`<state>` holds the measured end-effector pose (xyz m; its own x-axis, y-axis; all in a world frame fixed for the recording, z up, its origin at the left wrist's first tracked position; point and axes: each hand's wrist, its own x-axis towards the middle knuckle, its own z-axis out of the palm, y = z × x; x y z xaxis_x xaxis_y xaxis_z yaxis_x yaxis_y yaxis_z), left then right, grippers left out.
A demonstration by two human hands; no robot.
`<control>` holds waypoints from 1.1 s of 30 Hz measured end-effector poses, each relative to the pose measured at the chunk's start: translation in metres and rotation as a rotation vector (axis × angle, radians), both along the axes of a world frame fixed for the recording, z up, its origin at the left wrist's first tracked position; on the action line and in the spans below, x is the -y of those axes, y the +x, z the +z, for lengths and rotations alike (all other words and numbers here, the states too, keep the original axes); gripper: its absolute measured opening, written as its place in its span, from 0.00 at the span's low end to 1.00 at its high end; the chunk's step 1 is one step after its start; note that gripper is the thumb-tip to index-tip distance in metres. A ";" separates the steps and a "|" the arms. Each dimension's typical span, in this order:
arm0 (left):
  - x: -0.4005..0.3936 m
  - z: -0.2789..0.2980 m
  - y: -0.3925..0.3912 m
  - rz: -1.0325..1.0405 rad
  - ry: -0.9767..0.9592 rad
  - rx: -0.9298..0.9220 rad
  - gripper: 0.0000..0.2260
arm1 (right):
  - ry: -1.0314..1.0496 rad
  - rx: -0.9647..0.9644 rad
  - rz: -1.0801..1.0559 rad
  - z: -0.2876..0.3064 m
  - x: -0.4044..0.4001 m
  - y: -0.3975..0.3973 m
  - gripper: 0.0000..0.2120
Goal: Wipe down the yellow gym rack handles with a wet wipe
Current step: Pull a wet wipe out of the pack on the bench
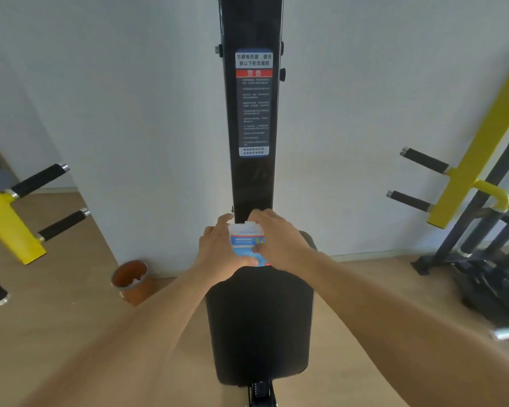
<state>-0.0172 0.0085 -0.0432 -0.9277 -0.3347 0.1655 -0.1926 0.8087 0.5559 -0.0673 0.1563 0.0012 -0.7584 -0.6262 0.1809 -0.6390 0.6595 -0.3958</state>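
Observation:
A blue and white wet wipe pack [245,243] lies at the far end of the black padded seat [260,327]. My left hand [221,251] holds the pack's left side, thumb across its near edge. My right hand [279,239] lies over its right side, fingers curled at the top where a white edge sticks up. Yellow rack arms stand at both sides: the left yellow arm [3,218] carries two black grip handles [40,180], and the right yellow arm [482,142] carries two more black handles [425,160].
A black upright post with a warning label [253,104] rises straight ahead against the white wall. An orange pipe piece [131,282] stands on the wooden floor at the left. Dark rack framing [482,254] fills the right side.

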 end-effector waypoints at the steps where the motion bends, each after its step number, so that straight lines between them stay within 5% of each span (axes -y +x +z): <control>1: 0.001 -0.002 0.004 -0.024 0.040 -0.031 0.45 | -0.062 0.010 -0.007 -0.004 -0.007 0.010 0.14; 4: 0.011 -0.010 0.015 -0.138 0.041 -0.057 0.43 | -0.215 0.165 -0.032 -0.016 -0.025 0.029 0.15; 8: 0.018 -0.009 0.023 -0.236 -0.006 0.107 0.54 | -0.179 0.100 -0.083 -0.033 -0.024 0.019 0.10; 11: 0.014 -0.006 0.016 -0.156 0.151 0.059 0.44 | -0.191 0.073 -0.144 -0.034 -0.013 0.006 0.15; 17: -0.010 -0.020 0.008 0.045 -0.036 -0.059 0.40 | 0.024 -0.094 -0.240 -0.024 0.012 -0.001 0.22; 20: -0.018 -0.028 0.006 0.074 -0.097 -0.122 0.37 | 0.101 -0.188 -0.251 -0.024 0.019 0.003 0.18; 27: -0.011 -0.022 -0.002 0.004 -0.319 -0.104 0.28 | -0.449 0.153 -0.523 -0.024 -0.003 -0.022 0.07; 30: -0.013 -0.017 -0.005 -0.070 -0.415 -0.027 0.28 | -0.464 0.222 -0.579 -0.026 -0.014 -0.031 0.07; 33: -0.013 -0.016 -0.009 -0.083 -0.472 -0.014 0.28 | -0.375 0.106 -0.411 -0.026 -0.019 -0.032 0.10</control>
<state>-0.0261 0.0214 -0.0594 -0.9448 -0.1449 0.2939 -0.1119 0.9856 0.1264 -0.0992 0.1754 -0.0247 -0.9524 -0.1828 0.2439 -0.3033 0.6480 -0.6987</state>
